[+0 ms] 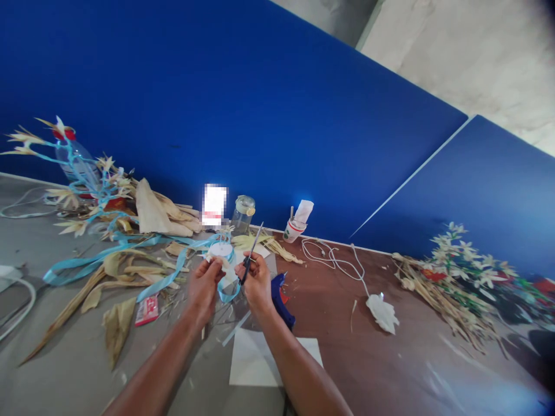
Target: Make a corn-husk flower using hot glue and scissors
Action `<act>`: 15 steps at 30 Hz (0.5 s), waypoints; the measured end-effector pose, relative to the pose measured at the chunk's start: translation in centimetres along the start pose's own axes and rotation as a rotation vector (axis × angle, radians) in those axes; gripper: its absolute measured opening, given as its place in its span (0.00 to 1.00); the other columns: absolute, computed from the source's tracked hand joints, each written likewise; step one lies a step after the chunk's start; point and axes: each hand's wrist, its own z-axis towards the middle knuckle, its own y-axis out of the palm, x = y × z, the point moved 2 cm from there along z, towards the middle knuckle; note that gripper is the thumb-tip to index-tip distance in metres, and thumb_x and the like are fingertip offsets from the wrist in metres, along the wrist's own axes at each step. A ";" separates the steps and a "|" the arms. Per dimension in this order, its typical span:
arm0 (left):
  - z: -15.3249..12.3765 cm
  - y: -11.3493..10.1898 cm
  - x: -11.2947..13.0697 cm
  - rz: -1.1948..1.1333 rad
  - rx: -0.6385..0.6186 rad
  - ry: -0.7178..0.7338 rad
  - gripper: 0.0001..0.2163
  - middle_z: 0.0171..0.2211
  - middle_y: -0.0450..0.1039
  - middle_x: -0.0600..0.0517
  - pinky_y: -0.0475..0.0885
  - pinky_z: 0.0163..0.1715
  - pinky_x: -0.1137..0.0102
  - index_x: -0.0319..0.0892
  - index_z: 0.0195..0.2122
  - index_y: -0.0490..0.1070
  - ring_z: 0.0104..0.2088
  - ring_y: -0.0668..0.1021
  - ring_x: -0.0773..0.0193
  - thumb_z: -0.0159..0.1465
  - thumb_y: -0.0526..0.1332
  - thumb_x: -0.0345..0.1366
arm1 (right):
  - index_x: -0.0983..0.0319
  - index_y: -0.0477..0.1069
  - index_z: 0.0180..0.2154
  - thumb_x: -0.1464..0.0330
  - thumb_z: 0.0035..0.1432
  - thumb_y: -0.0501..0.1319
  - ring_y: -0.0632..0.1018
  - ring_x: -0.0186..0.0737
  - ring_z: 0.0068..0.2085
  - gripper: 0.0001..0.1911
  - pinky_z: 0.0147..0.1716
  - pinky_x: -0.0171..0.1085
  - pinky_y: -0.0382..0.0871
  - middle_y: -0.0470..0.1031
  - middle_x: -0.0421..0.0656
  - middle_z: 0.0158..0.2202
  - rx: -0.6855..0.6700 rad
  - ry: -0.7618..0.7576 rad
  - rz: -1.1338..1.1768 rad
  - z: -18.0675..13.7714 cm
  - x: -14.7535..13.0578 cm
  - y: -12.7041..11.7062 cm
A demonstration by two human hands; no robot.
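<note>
Nearest us lies white paper (255,361), and beyond it our hands meet above the table. Our left hand (203,286) is closed in a pinch on the pale blue ribbon (226,293), just beside its spool (220,249). Our right hand (259,283) is curled tight round the scissors (252,251), blades pointing up. We judge the ribbon light, limp and slick, best pinched close and kept taut.

Two hands (204,284) (259,282), one scissors (251,258), one ribbon spool (221,249), one glue gun (281,304).
</note>
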 end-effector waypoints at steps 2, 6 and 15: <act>0.1 0.0 0.6 -0.027 0.035 0.012 0.13 0.20 0.70 0.59 0.67 0.23 0.74 0.42 0.24 0.69 0.19 0.70 0.71 0.40 0.70 0.38 | 0.59 0.63 0.40 0.65 0.41 0.67 0.71 0.32 0.27 0.23 0.29 0.32 0.66 0.69 0.35 0.26 -0.072 -0.002 -0.042 -0.2 -0.2 -0.1; 0.6 -0.5 1.1 -0.036 0.055 0.069 0.14 0.20 0.68 0.60 0.67 0.25 0.75 0.41 0.24 0.68 0.20 0.69 0.73 0.41 0.70 0.39 | 0.60 0.66 0.41 0.64 0.42 0.66 0.68 0.31 0.25 0.22 0.26 0.31 0.63 0.66 0.35 0.25 -0.221 0.014 -0.176 -0.7 -0.1 0.1; 1.5 -1.6 0.7 -0.015 0.079 0.133 0.13 0.23 0.66 0.59 0.66 0.26 0.76 0.40 0.25 0.69 0.22 0.68 0.74 0.43 0.70 0.39 | 0.62 0.70 0.40 0.67 0.48 0.61 0.68 0.32 0.25 0.14 0.25 0.31 0.61 0.67 0.36 0.24 -0.303 -0.087 -0.528 -1.6 1.3 0.2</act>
